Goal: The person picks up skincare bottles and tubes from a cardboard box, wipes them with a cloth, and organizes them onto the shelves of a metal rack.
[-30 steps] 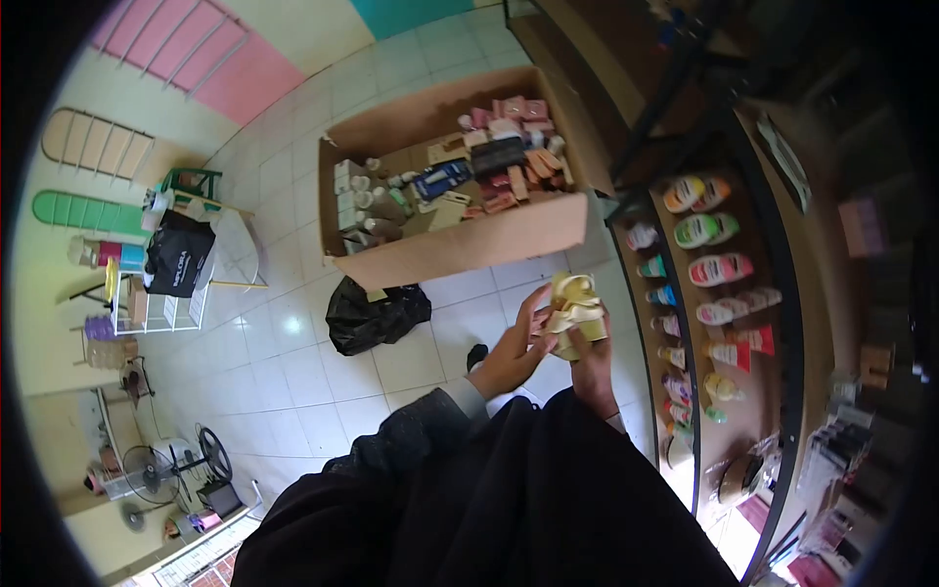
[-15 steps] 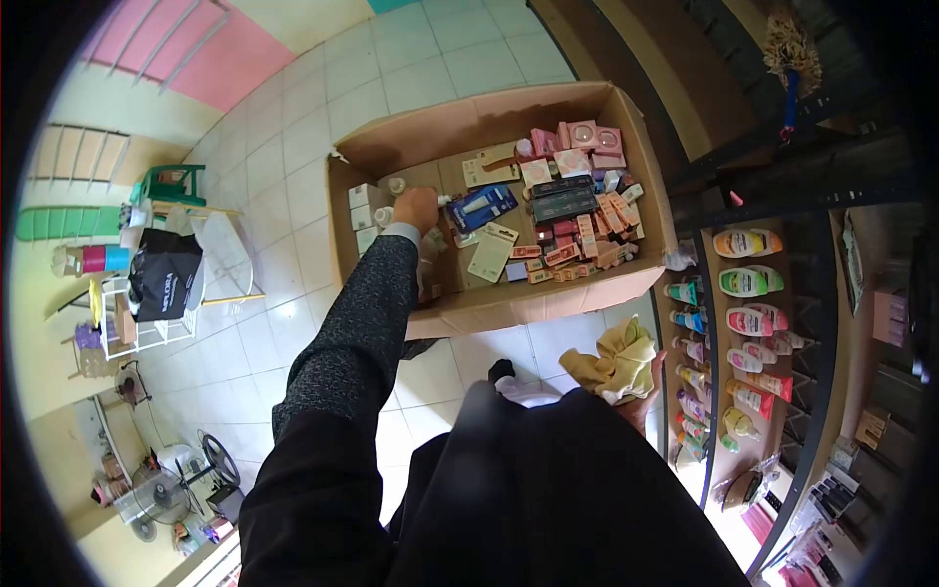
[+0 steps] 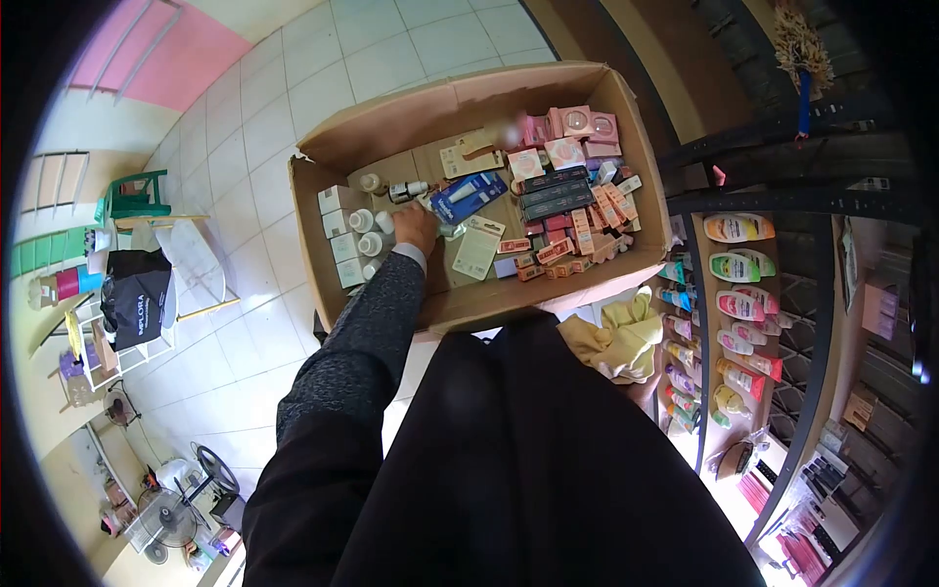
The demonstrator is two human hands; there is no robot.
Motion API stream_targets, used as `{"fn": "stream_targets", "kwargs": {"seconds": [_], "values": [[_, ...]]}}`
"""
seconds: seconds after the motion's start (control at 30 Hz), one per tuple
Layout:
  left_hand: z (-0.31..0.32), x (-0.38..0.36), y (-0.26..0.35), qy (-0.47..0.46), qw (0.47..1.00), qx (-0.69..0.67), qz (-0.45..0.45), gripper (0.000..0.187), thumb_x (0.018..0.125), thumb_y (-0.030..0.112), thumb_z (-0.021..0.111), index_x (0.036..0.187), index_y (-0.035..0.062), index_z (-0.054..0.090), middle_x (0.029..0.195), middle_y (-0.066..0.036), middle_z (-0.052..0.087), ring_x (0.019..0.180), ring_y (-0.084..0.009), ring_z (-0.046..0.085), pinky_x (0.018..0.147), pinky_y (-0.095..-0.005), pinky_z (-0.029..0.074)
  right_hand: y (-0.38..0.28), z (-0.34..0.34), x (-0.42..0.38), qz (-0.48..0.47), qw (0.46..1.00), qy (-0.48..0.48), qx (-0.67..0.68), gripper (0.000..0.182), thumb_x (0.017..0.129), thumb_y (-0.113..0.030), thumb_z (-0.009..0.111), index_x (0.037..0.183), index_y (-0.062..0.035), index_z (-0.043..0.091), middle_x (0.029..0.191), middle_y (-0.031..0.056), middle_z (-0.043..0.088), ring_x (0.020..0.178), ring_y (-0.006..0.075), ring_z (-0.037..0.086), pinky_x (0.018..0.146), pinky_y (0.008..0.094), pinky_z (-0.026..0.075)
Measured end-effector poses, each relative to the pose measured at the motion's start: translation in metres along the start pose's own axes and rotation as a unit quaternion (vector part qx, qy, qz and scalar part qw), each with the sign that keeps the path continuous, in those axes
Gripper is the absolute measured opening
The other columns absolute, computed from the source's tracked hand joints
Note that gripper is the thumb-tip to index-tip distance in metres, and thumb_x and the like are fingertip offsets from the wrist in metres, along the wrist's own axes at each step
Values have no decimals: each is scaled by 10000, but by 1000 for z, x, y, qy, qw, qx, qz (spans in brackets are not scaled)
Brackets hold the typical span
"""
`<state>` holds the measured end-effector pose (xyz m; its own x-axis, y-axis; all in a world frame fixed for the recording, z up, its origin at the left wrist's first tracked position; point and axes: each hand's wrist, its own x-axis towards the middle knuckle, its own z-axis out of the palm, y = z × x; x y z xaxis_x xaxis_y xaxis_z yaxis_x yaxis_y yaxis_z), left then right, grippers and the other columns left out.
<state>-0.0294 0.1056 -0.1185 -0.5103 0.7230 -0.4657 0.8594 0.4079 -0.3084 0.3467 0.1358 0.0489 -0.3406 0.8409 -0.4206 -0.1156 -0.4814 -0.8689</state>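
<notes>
My left hand reaches down into a large cardboard box, fingers curled; what they hold, if anything, is hidden. Beside it stand white bottles, one right against the fingers. A small dark-and-white bottle lies just above the hand, and a blue blister pack is to its right. A pale green carded pack lies below that. Small white boxes line the box's left wall. Low at the right, outside the box, my right hand, mostly covered, is closed on a yellow cloth.
Pink compacts, dark slim boxes and orange cartons fill the box's right side. Shelves with colourful bottles stand close on the right. A white rack with a black bag and a fan are at left.
My left hand has shifted down and slightly left within the box, uncovering the dark-and-white bottle and more white bottles. The view has moved closer; the cloth remains in my right hand.
</notes>
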Motion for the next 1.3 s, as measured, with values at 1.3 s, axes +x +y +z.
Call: {"fn": "stream_targets", "kwargs": {"seconds": [1.3], "values": [[-184, -434, 413, -55, 698, -625, 345, 402, 586, 183, 707, 930, 44, 552, 874, -99, 595, 863, -274, 518, 823, -353, 395, -77, -268, -208, -131, 928, 138, -321, 367, 737, -231, 686, 1008, -13, 568, 883, 107, 580, 718, 193, 575, 648, 285, 470]]}}
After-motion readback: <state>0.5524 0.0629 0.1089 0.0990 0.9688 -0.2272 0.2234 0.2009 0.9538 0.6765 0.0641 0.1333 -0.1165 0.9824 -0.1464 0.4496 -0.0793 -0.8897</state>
